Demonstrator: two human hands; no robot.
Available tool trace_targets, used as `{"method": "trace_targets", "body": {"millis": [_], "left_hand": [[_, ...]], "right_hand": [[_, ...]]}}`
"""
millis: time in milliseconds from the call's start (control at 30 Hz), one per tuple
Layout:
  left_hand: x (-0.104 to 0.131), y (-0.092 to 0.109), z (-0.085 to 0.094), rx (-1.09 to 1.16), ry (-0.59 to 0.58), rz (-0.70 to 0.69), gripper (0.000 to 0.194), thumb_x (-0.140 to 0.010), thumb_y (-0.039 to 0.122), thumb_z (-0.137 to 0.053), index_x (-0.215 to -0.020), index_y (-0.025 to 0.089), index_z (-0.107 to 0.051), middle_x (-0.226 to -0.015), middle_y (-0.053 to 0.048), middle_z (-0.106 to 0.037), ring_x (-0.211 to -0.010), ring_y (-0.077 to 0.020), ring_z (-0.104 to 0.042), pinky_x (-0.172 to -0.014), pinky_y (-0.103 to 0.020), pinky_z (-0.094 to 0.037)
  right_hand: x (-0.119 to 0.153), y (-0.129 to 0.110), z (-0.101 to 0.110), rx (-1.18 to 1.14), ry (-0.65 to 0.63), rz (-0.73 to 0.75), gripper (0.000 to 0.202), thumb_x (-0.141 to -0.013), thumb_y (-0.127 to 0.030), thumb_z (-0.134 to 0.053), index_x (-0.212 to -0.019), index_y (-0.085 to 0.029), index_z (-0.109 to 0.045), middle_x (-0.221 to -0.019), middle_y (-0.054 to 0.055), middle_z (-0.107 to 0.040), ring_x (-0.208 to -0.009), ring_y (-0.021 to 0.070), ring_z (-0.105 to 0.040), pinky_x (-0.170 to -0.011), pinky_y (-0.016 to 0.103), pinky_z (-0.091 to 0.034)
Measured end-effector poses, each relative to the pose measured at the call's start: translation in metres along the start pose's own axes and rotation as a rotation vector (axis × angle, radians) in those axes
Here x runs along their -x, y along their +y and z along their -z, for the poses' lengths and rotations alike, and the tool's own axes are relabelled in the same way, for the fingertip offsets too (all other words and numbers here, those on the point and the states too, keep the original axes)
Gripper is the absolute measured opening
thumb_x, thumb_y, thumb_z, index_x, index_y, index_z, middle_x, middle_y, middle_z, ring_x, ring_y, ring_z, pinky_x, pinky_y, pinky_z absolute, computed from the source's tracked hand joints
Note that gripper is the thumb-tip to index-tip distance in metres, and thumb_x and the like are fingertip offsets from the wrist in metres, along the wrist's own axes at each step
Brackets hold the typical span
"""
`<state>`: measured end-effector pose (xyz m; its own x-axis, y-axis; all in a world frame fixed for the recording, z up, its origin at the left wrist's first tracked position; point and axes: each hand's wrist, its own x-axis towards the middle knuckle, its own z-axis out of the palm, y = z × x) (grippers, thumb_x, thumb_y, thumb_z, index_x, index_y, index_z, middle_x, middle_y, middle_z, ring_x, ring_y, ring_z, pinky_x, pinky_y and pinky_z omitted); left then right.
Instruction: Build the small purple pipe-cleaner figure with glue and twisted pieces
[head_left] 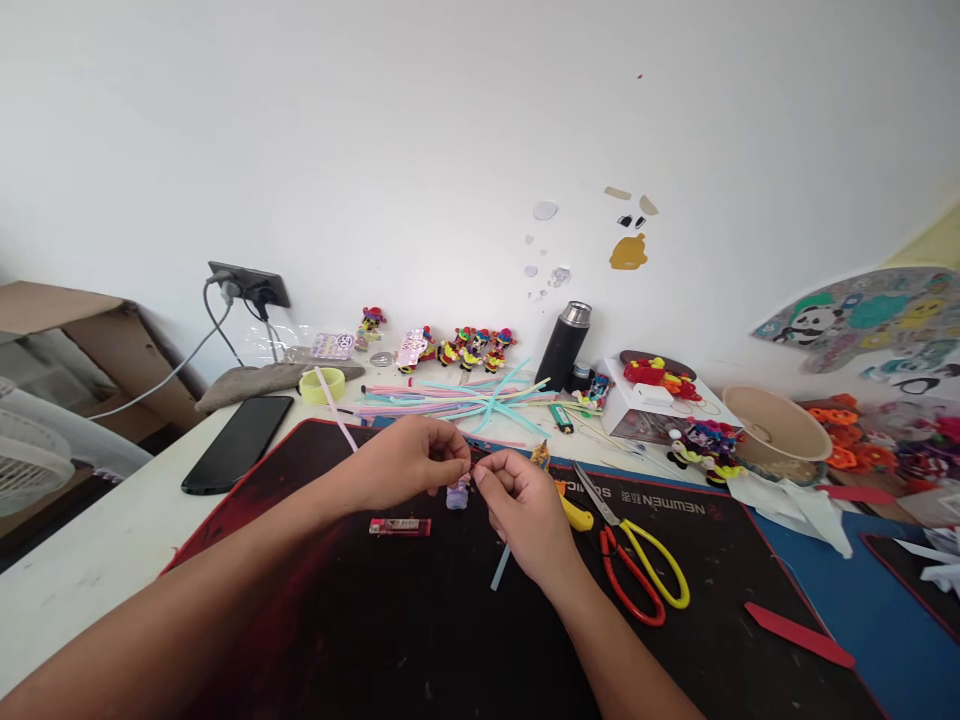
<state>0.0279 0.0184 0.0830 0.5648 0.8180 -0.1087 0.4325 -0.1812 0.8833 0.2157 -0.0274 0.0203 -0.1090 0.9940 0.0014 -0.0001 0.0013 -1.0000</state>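
Observation:
Above the middle of a black mat [390, 630], my left hand [424, 455] and my right hand [525, 510] meet with fingertips pinched close together. Whatever lies between the fingertips is tiny, perhaps with a reddish bit, and I cannot make it out. Just below them shows a small lilac piece [457, 495], partly hidden by the fingers; whether it is held or rests on the mat is unclear. A pink lighter [400, 526] lies on the mat below my left hand. Right of my right hand are a yellow-handled tool [576, 512], partly covered, and scissors [622, 535] with one red and one yellow handle.
Pastel pipe cleaners [450, 400] lie behind the mat. Small colourful figures [476, 348] line the wall near a black flask [564, 345]. A phone [238, 443] lies left, a beige bowl [776, 425] stands right, and a red strip [799, 635] is on the mat.

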Motion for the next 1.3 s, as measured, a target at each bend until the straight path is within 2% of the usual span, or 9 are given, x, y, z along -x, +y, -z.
{"method": "trace_targets", "body": {"millis": [400, 733, 967, 1133, 1300], "left_hand": [[-0.003, -0.003, -0.001, 0.1, -0.035, 0.047, 0.016, -0.085, 0.034, -0.066, -0.084, 0.018, -0.068, -0.07, 0.003, -0.067, -0.057, -0.012, -0.057, -0.053, -0.022, -0.043], [-0.004, -0.005, 0.009, 0.117, -0.132, 0.066, 0.02, -0.088, 0.036, -0.068, -0.087, 0.017, -0.071, -0.074, 0.0, -0.072, -0.058, -0.0114, -0.058, -0.053, -0.021, -0.044], [-0.006, -0.009, 0.017, 0.196, -0.113, 0.061, 0.026, -0.088, 0.042, -0.072, -0.087, 0.016, -0.072, -0.077, -0.001, -0.073, -0.058, -0.0103, -0.058, -0.054, -0.021, -0.044], [-0.006, -0.008, 0.016, 0.184, -0.096, 0.058, 0.024, -0.087, 0.04, -0.073, -0.087, 0.016, -0.073, -0.077, -0.001, -0.073, -0.058, -0.0104, -0.058, -0.054, -0.021, -0.044], [-0.007, -0.007, 0.015, 0.159, -0.131, 0.044, 0.021, -0.087, 0.038, -0.072, -0.087, 0.017, -0.073, -0.074, 0.001, -0.072, -0.059, -0.0109, -0.058, -0.053, -0.021, -0.044]], "right_hand": [[-0.001, 0.002, 0.001, -0.042, 0.001, -0.005, 0.026, -0.089, -0.044, -0.069, -0.084, -0.019, -0.062, -0.053, -0.011, -0.04, -0.037, 0.0046, -0.026, -0.037, 0.021, -0.019], [0.0, -0.001, 0.001, -0.052, -0.019, -0.03, 0.026, -0.089, -0.043, -0.069, -0.084, -0.019, -0.062, -0.052, -0.011, -0.04, -0.037, 0.0049, -0.03, -0.036, 0.019, -0.02], [0.001, -0.008, 0.001, -0.043, -0.011, -0.043, 0.028, -0.087, -0.045, -0.071, -0.085, -0.018, -0.063, -0.051, -0.011, -0.042, -0.037, 0.005, -0.032, -0.035, 0.019, -0.02], [0.001, -0.011, 0.001, -0.034, -0.012, -0.052, 0.029, -0.086, -0.045, -0.072, -0.083, -0.018, -0.062, -0.051, -0.011, -0.041, -0.037, 0.0048, -0.032, -0.035, 0.019, -0.02], [0.001, -0.01, 0.001, -0.044, -0.046, -0.054, 0.028, -0.087, -0.045, -0.07, -0.083, -0.019, -0.062, -0.051, -0.012, -0.04, -0.037, 0.0048, -0.03, -0.035, 0.019, -0.021]]}}
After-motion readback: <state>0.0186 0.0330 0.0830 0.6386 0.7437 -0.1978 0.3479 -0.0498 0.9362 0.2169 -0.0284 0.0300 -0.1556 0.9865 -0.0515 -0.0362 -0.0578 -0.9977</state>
